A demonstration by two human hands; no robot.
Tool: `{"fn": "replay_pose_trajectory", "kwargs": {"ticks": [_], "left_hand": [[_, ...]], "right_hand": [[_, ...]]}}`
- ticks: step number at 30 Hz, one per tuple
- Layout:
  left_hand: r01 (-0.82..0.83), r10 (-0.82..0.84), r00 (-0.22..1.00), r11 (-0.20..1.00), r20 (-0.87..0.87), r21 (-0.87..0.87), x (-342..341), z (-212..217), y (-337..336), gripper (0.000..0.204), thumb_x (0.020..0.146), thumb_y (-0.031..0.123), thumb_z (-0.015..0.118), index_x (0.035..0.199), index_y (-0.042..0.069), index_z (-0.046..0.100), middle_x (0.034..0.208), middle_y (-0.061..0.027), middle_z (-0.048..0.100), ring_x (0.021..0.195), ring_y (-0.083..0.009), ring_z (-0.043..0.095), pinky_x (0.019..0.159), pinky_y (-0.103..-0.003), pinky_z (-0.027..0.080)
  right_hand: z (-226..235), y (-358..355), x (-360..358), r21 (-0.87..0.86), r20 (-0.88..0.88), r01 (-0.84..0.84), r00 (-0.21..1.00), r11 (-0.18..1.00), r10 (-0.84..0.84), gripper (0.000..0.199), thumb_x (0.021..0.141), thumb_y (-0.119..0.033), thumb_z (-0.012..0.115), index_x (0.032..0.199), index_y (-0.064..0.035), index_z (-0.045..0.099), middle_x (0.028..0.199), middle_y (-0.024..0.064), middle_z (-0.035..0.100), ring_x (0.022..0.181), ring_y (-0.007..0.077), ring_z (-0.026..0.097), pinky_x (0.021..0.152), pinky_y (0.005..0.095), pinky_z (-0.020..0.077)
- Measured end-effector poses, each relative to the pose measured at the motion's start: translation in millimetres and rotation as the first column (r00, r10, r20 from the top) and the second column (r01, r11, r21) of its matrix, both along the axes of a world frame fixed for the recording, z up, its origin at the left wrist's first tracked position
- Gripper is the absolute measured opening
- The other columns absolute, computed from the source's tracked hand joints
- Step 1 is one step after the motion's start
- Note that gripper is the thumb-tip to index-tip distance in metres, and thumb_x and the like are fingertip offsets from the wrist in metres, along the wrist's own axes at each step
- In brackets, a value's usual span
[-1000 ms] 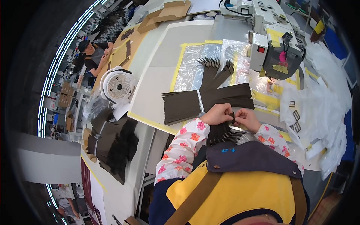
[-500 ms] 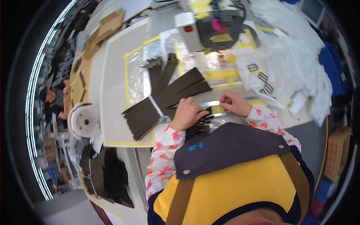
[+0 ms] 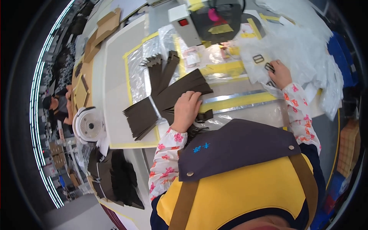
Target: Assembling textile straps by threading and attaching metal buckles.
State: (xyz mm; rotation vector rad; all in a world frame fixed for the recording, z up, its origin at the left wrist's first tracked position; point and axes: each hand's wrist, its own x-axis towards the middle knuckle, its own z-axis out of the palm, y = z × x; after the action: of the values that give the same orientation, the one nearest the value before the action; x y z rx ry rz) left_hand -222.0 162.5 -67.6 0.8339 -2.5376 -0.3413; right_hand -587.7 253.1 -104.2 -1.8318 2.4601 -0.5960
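My left hand (image 3: 186,109) lies with its fingers stretched over the near end of a fanned bundle of dark brown fabric strips (image 3: 174,90), which a pale band (image 3: 155,107) ties round the middle. Beside its fingers a short dark strip end (image 3: 204,115) sticks out; what lies under the palm is hidden. Over on the right, my right hand (image 3: 281,74) pinches a dark rectangular slide buckle (image 3: 269,67) on white plastic sheeting. Another buckle (image 3: 258,58) lies just beyond it, and one more (image 3: 271,83) is partly under the hand.
Two metal rails (image 3: 245,107) edged with yellow tape run across the table between my hands. A white machine (image 3: 184,25) with a dark round part stands at the back. To the left are a white fan (image 3: 88,124), an open cardboard box (image 3: 101,32) and another person (image 3: 59,105).
My right hand has left the rails and moved right and away to the buckles. My left hand has drawn back slightly from the rail end, its fingers now over the strips.
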Motion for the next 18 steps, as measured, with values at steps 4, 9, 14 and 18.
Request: {"fn": "replay_pose_trajectory", "kwargs": {"ticks": [4, 9, 14, 18], "left_hand": [[-0.060, 0.057, 0.998, 0.996, -0.039, -0.069, 7, -18, -6, 0.023, 0.068, 0.003, 0.056, 0.091, 0.006, 0.056, 0.083, -0.0087, 0.053, 0.075, -0.0258, 0.055, 0.065, -0.035, 0.046], [-0.110, 0.110, 0.994, 0.988, -0.006, -0.111, 5, -17, 4, 0.022, 0.068, 0.005, 0.052, 0.090, 0.005, 0.056, 0.089, -0.0074, 0.052, 0.082, -0.0237, 0.053, 0.068, -0.032, 0.044], [-0.083, 0.067, 0.994, 0.978, -0.090, -0.190, 16, -22, 13, 0.028, 0.068, 0.006, 0.053, 0.095, 0.003, 0.056, 0.093, -0.0093, 0.051, 0.084, -0.0236, 0.052, 0.072, -0.032, 0.043], [-0.022, 0.010, 0.998, 0.985, -0.070, -0.169, 9, -24, 9, 0.027, 0.068, 0.004, 0.052, 0.095, 0.001, 0.055, 0.093, -0.0092, 0.051, 0.086, -0.0245, 0.052, 0.073, -0.032, 0.043]], "right_hand": [[-19, -1, -22, -0.009, -0.046, -0.067, 0.997, 0.998, 0.066, 0.019, 0.068, -0.012, 0.055, 0.084, -0.0038, 0.053, 0.077, 0.0170, 0.054, 0.072, 0.0354, 0.053, 0.061, 0.0427, 0.0412], [-12, 7, -40, -0.138, 0.003, -0.125, 0.992, 0.982, 0.127, 0.006, 0.078, -0.003, 0.049, 0.081, 0.0005, 0.053, 0.069, 0.0162, 0.057, 0.059, 0.0313, 0.055, 0.054, 0.0347, 0.0421], [21, 8, 44, -0.148, 0.851, -0.016, 0.508, 0.989, 0.135, 0.015, 0.089, -0.015, 0.045, 0.090, -0.0004, 0.050, 0.078, 0.0065, 0.059, 0.057, 0.0076, 0.054, 0.050, 0.0195, 0.0422], [20, -5, 96, -0.019, 0.970, -0.119, 0.237, 0.993, 0.047, 0.020, 0.090, -0.018, 0.043, 0.100, 0.0001, 0.045, 0.079, 0.0122, 0.059, 0.057, 0.0108, 0.056, 0.052, 0.0212, 0.0464]]}}
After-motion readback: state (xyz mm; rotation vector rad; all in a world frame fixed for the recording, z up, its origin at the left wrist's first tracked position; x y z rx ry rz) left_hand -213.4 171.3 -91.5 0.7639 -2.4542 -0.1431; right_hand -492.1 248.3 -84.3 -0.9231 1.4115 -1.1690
